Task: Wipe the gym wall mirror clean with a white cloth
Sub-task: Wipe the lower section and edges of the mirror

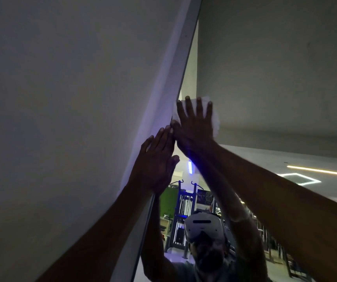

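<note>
Mirror (265,98) glass fills the right side of the view, from about 12 o'clock round to 5 o'clock, with its pale frame edge (175,82) running as a diagonal from 1 o'clock down to 7 o'clock. Nearest the camera, two bare forearms reach up from 7 o'clock and 4 o'clock toward the centre. The right hand (195,123), just above centre, lies flat with fingers straight and spread, pressing a white cloth (215,121) against the glass close beside the frame; the cloth shows around the fingertips and along the hand's 3 o'clock side. The left hand (156,161), at centre, is flat too, fingers straight and together, resting on the frame edge and holding nothing; its fingertips sit just beside the right hand's thumb side. A plain grey wall (61,98) covers everything from 8 to 12 o'clock. Deeper in the glass, at 6 o'clock, appear the person's reflection (204,251) wearing a white headset, gym machines (180,210) behind, and ceiling light strips (318,170) at 3 o'clock.
</note>
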